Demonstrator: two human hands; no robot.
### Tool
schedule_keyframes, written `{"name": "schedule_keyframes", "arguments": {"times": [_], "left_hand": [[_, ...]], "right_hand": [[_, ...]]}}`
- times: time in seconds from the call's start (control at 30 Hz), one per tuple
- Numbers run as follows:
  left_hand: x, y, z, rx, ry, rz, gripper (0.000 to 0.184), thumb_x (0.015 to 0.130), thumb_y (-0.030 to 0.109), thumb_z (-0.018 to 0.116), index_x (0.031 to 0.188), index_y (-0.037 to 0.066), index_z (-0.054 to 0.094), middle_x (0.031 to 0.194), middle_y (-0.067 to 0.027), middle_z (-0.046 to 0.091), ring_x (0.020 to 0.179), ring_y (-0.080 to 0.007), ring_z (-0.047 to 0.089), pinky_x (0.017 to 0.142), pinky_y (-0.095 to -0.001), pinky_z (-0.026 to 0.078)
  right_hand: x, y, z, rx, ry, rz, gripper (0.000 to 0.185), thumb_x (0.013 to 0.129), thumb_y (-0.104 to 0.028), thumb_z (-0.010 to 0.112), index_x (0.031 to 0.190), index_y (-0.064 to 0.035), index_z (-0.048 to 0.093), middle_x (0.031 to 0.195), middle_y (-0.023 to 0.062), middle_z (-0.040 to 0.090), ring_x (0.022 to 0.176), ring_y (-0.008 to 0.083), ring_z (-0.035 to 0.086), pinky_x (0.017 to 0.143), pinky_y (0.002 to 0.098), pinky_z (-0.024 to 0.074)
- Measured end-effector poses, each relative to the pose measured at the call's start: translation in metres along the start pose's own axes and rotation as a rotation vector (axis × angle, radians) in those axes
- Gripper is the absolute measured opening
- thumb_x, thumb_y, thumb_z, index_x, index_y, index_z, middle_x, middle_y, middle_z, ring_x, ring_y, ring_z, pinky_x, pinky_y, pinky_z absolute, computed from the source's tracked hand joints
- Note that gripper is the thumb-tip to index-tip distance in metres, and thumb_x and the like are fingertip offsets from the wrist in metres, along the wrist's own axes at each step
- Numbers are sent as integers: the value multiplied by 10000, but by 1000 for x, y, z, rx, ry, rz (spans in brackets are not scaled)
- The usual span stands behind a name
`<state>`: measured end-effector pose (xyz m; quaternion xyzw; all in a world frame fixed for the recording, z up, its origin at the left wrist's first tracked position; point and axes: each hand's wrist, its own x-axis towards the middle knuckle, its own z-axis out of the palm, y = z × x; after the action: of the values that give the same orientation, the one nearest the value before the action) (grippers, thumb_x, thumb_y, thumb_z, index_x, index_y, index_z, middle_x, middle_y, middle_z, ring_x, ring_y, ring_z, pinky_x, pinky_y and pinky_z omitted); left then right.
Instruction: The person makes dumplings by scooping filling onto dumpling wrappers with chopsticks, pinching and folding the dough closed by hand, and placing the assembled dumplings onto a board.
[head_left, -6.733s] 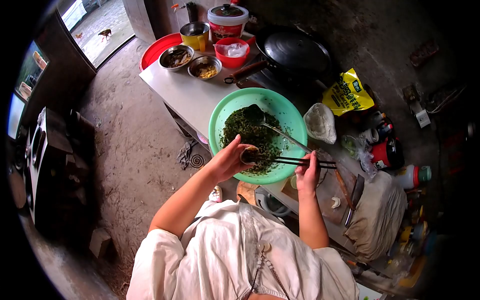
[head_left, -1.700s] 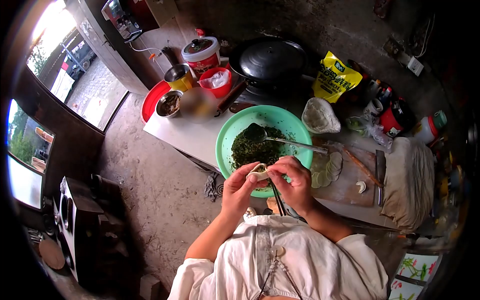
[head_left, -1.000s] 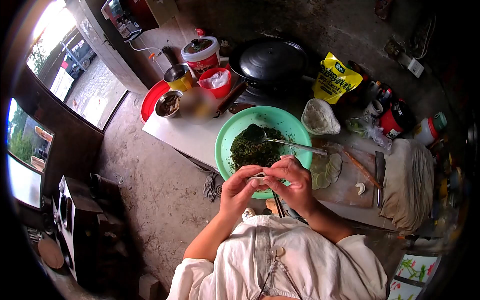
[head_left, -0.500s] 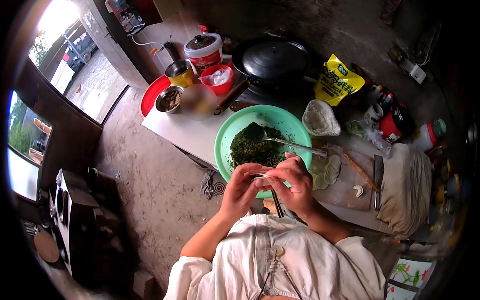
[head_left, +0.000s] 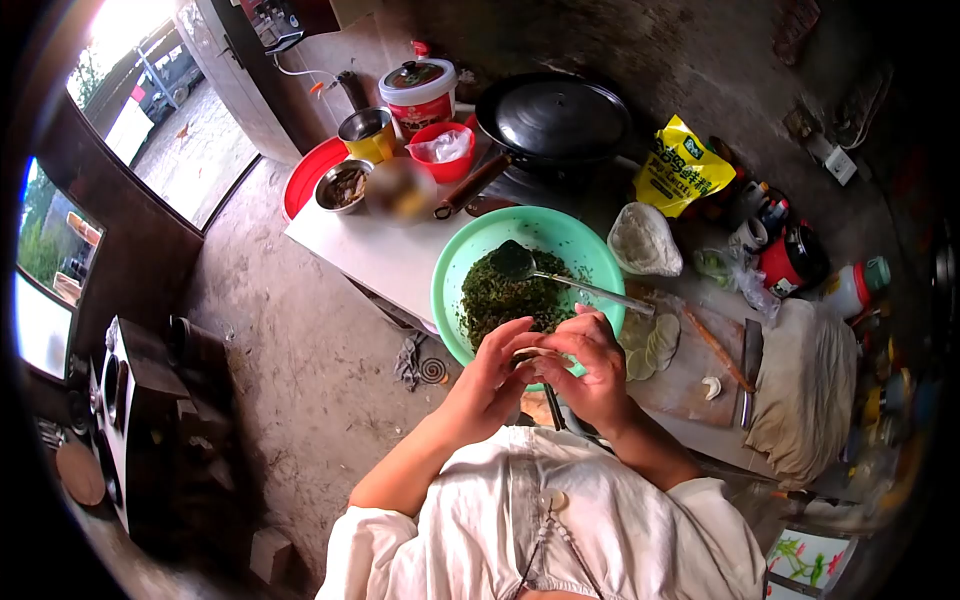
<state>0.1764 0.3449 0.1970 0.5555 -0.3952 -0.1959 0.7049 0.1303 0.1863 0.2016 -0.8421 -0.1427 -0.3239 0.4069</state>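
Both hands, the left hand and the right hand, pinch a small piece of dough between their fingertips, mostly hidden by them. Dark chopsticks jut out at six o'clock under the right hand. At twelve, just beyond, a green basin holds chopped filling and a ladle. At three, dough rounds overlap on a board beside a rolling pin. All this sits on the pale desk. A lidded black pan stands farther off at twelve. Bare, dusty floor spreads at nine; a bright doorway opens at ten.
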Motion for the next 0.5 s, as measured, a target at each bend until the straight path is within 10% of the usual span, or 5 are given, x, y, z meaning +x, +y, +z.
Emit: {"name": "schedule_keyframes", "arguments": {"times": [0.5], "left_hand": [[2, 18, -9, 195, -98, -209, 727, 751, -134, 475, 1363, 89, 153, 1194, -123, 420, 1063, -184, 459, 845, -305, 429]], "right_hand": [[0, 2, 0, -66, -130, -67, 217, 682, -65, 676, 858, -109, 557, 819, 18, 515, 781, 197, 530, 908, 473, 328]]}}
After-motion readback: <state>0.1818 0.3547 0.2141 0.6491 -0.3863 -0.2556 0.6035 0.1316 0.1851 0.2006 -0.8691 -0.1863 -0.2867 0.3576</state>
